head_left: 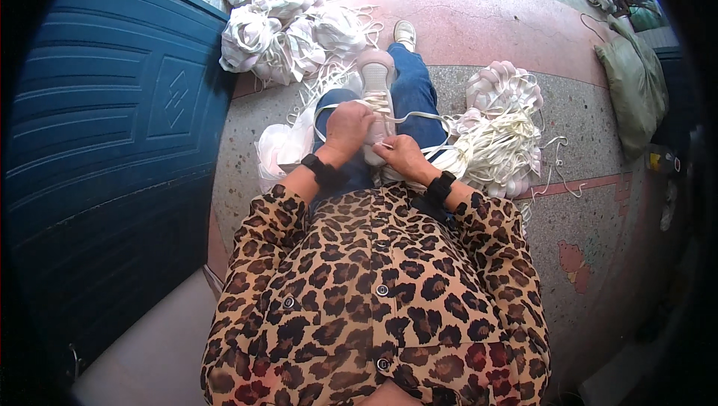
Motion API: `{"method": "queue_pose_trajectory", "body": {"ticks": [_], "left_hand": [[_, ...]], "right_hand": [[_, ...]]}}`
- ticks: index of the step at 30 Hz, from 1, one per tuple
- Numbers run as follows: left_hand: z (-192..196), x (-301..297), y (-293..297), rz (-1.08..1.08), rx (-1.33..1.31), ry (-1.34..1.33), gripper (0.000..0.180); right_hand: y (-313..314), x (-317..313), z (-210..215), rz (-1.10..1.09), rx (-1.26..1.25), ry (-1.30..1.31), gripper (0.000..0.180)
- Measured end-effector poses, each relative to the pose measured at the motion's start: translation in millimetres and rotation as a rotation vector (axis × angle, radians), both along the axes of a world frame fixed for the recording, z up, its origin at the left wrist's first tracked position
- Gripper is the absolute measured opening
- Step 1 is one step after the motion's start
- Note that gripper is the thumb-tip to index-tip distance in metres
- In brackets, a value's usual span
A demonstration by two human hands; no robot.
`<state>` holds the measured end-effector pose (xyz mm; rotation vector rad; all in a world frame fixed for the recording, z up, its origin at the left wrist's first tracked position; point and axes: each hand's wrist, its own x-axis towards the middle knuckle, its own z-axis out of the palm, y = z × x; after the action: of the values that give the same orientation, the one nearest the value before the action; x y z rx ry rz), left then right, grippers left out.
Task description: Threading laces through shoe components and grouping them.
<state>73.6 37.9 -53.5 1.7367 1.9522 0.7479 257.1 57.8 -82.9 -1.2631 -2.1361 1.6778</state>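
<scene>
A pale pink-and-white shoe upper (378, 86) lies lengthwise over my blue-jeaned legs, with cream lacing across its middle. My left hand (349, 128) is closed at its left edge, the fingertips curled over and partly hidden. Near the end closest to me, my right hand (402, 156) pinches a small pale tip that looks like the end of a shoelace. One cream shoelace (419, 114) leaves the upper to the right and loops round toward my right hand. Another length curves out on the left, beside my left wrist.
A heap of cream shoelaces (486, 148) lies by my right leg, against stacked pale uppers (505, 86). Bundled uppers (277, 32) are piled at the far left, beside a blue panelled door (112, 99). More pale pieces (278, 148) sit by my left knee. A greenish sack (634, 84) stands right.
</scene>
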Motion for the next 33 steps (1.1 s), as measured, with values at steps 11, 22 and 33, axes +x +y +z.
{"method": "queue_pose_trajectory", "body": {"ticks": [11, 22, 33], "left_hand": [[-10, 19, -7, 0.257, -0.004, -0.316, 0.026], [-21, 9, 3, 0.32, -0.254, -0.715, 0.036], [-4, -13, 9, 0.242, -0.451, -1.134, 0.033]], "right_hand": [[3, -2, 14, 0.097, 0.111, -0.141, 0.035], [15, -2, 33, 0.176, 0.243, -0.271, 0.042], [39, -9, 2, -0.012, 0.482, 0.013, 0.023]]}}
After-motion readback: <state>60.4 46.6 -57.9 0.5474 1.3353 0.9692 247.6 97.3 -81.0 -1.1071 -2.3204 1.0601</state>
